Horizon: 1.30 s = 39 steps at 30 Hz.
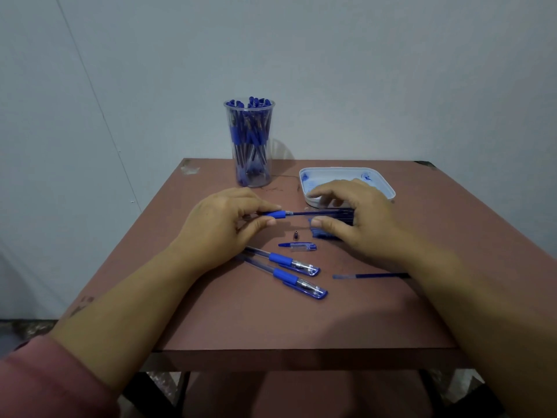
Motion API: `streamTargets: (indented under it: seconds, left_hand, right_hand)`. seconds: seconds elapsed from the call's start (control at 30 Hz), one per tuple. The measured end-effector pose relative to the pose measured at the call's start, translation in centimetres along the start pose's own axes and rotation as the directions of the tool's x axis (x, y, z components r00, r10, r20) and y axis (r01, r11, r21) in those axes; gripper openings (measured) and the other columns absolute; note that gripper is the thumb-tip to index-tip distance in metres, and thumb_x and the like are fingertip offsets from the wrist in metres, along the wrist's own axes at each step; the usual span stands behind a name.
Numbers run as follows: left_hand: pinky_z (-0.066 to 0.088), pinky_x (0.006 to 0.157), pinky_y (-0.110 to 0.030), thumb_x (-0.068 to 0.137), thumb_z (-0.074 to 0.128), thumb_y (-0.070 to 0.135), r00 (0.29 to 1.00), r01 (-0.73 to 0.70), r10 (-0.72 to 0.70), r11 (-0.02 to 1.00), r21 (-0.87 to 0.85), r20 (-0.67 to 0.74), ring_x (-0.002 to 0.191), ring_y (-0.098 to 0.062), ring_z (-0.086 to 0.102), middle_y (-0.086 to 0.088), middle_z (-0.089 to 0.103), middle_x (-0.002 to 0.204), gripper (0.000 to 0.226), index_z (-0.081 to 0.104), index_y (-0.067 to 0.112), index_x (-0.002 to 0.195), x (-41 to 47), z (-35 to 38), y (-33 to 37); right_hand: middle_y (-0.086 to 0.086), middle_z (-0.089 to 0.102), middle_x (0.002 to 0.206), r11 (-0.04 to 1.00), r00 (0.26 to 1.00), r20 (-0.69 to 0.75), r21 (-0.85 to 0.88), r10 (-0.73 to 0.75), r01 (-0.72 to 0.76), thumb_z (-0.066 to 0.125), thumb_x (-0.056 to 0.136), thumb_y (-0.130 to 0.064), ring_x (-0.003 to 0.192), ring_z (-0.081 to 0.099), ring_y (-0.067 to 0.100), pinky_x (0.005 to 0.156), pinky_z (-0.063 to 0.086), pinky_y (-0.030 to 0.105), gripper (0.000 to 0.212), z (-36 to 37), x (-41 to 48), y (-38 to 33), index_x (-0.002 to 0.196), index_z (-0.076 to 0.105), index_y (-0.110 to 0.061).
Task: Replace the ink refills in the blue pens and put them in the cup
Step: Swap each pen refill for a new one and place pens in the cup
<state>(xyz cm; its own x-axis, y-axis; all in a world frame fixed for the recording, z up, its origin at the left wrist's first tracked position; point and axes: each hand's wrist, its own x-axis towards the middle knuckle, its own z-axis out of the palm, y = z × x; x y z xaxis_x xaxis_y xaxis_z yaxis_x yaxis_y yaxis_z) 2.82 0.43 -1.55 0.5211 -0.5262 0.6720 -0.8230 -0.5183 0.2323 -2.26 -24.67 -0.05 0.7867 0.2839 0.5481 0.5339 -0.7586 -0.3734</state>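
My left hand (229, 218) pinches a blue pen barrel (275, 214) by its rubber grip, just above the brown table (271, 321). A thin refill (313, 213) sticks out of the barrel toward my right hand (352, 215), whose curled fingers and thumb hold its far end over a pack of blue refills (324, 229). A small dark pen tip (296, 235) and a blue cap (298, 246) lie below the barrel. Two capped blue pens (289, 262) (301, 283) lie nearer me. A loose refill (370, 276) lies at the right. The clear cup (250, 164) at the back holds several blue pens.
A white tray (382, 184) smeared with blue ink sits at the back right, partly behind my right hand. The table stands against a pale wall. Its front edge is near my body, and the floor shows below on both sides.
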Motion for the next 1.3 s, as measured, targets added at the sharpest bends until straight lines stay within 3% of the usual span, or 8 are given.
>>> streamTargets:
  seconds: [0.13,0.33,0.5,0.6,0.77,1.07,1.2,1.3]
  left_hand:
    - [0.048,0.074,-0.020,0.090,0.057,0.048,1.000,0.011,-0.011,1.000,-0.006,-0.018,0.081,0.001,0.055,0.021,0.060,0.089,0.034,0.074,0.028,0.111,-0.1,0.0,0.1]
    - [0.044,0.073,-0.015,0.090,0.057,0.048,1.000,-0.005,0.005,1.000,-0.011,-0.007,0.081,0.001,0.055,0.023,0.058,0.089,0.034,0.074,0.027,0.111,0.0,0.0,0.1]
    - [0.043,0.075,-0.013,0.090,0.060,0.046,1.000,0.006,-0.006,1.000,-0.006,-0.018,0.083,0.001,0.055,0.021,0.061,0.092,0.031,0.074,0.027,0.112,0.0,0.0,-0.1]
    - [0.040,0.076,-0.008,0.090,0.061,0.045,1.000,-0.009,0.009,1.000,-0.004,-0.009,0.084,0.003,0.054,0.024,0.059,0.092,0.031,0.074,0.027,0.112,0.0,0.0,0.0]
    - [0.044,0.075,-0.017,0.090,0.061,0.045,1.000,0.005,-0.004,1.000,0.010,-0.024,0.084,0.000,0.056,0.017,0.065,0.093,0.031,0.074,0.026,0.111,-0.1,-0.3,-0.3]
    - [0.042,0.074,-0.016,0.089,0.064,0.040,0.999,0.016,-0.014,0.999,0.043,-0.040,0.083,0.003,0.052,0.014,0.068,0.093,0.027,0.075,0.026,0.109,0.0,-0.5,-0.6]
    - [0.041,0.074,-0.015,0.089,0.064,0.040,0.999,0.018,-0.017,0.999,0.029,-0.043,0.083,0.004,0.051,0.015,0.067,0.093,0.027,0.075,0.027,0.110,0.0,-0.5,-0.6]
    - [0.040,0.074,-0.012,0.089,0.064,0.040,0.999,0.024,-0.023,1.000,0.019,-0.050,0.083,0.005,0.051,0.018,0.065,0.091,0.027,0.075,0.027,0.110,0.0,-0.5,-0.6]
  right_hand:
    - [-0.016,0.062,0.091,1.000,1.000,-0.005,-0.003,0.028,-0.028,0.066,0.086,-0.031,0.090,0.055,0.007,0.080,0.049,0.036,0.018,-0.1,-0.3,0.4,0.090,0.055,-0.046]
    - [-0.012,0.062,0.094,0.999,0.996,0.077,-0.006,-0.048,0.049,0.064,0.091,-0.029,0.089,0.052,0.002,0.081,0.039,0.012,0.032,0.9,0.2,-0.6,0.123,0.062,-0.035]
    - [-0.017,0.059,0.087,0.999,0.999,-0.033,0.022,0.029,-0.028,0.067,0.088,-0.024,0.085,0.056,0.003,0.073,0.041,0.015,0.017,0.8,0.0,0.0,0.096,0.059,-0.036]
    - [-0.014,0.059,0.087,1.000,1.000,0.000,0.021,0.009,-0.009,0.065,0.090,-0.019,0.085,0.055,0.003,0.075,0.039,0.011,0.016,1.2,0.3,-0.5,0.104,0.070,-0.027]
    - [-0.010,0.060,0.098,0.996,0.993,0.081,0.039,0.081,-0.085,0.060,0.094,-0.023,0.096,0.052,0.008,0.089,0.044,0.027,0.031,1.2,0.3,-0.7,0.122,0.063,-0.034]
    - [-0.021,0.060,0.099,0.993,0.943,0.316,-0.086,0.105,-0.082,0.067,0.084,-0.045,0.097,0.036,0.003,0.095,0.036,0.039,0.019,1.6,1.5,-0.7,0.103,0.071,-0.043]
    - [-0.019,0.065,0.087,0.984,0.962,0.229,0.061,0.150,-0.168,0.068,0.088,-0.034,0.091,0.052,-0.002,0.080,0.041,0.019,0.007,1.2,1.3,-0.7,0.094,0.070,-0.035]
    - [-0.008,0.070,0.083,0.937,0.969,0.075,0.249,0.236,-0.247,0.068,0.089,-0.019,0.079,0.063,0.005,0.074,0.050,0.022,0.008,0.9,0.9,-0.9,0.092,0.070,-0.026]
